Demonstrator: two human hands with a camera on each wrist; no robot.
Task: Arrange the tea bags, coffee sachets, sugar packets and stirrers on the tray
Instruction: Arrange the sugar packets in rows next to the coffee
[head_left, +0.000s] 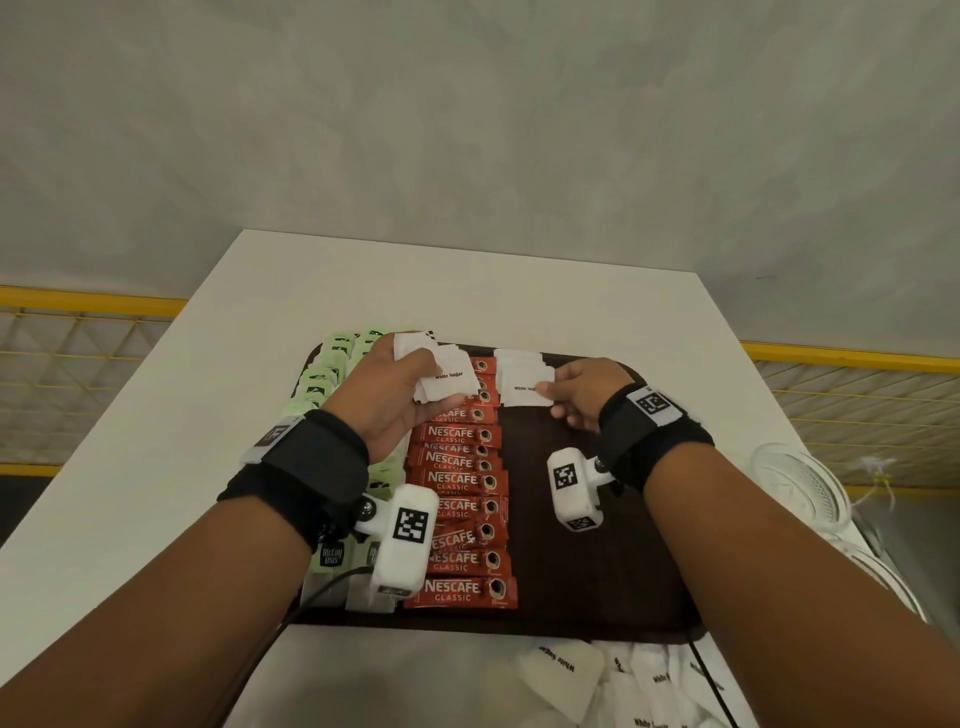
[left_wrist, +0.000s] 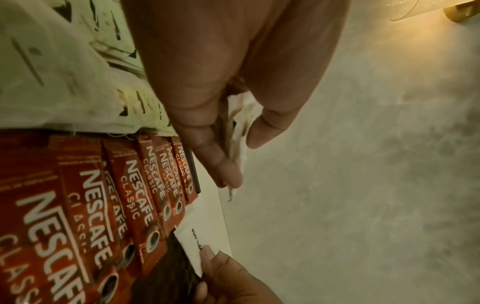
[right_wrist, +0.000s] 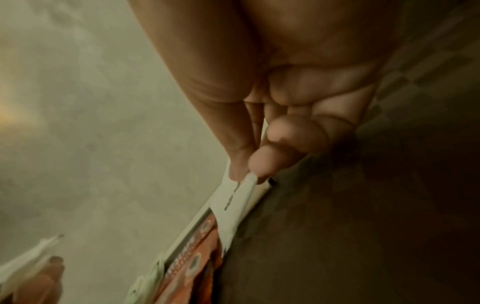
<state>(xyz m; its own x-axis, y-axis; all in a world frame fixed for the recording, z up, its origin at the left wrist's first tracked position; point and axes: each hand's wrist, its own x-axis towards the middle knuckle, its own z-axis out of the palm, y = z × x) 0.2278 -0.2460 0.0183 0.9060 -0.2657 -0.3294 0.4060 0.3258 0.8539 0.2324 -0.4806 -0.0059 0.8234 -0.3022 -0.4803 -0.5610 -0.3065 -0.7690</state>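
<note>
A dark brown tray (head_left: 597, 587) lies on the white table. A column of green tea bags (head_left: 322, 374) runs down its left side, and a column of red coffee sachets (head_left: 460, 483) beside it. My left hand (head_left: 400, 395) grips a fanned stack of white sugar packets (head_left: 441, 371) above the far end of the coffee column; the wrist view shows the stack (left_wrist: 237, 131) between thumb and fingers. My right hand (head_left: 582, 395) pinches the right edge of a white sugar packet (head_left: 522, 389) lying on several others at the tray's far middle, also visible as the packet (right_wrist: 239, 201).
More white sugar packets (head_left: 576, 675) lie loose on the table in front of the tray's near edge. Clear glass bowls (head_left: 800, 488) stand at the table's right edge. The tray's right half is bare. A yellow railing (head_left: 88, 299) runs behind the table.
</note>
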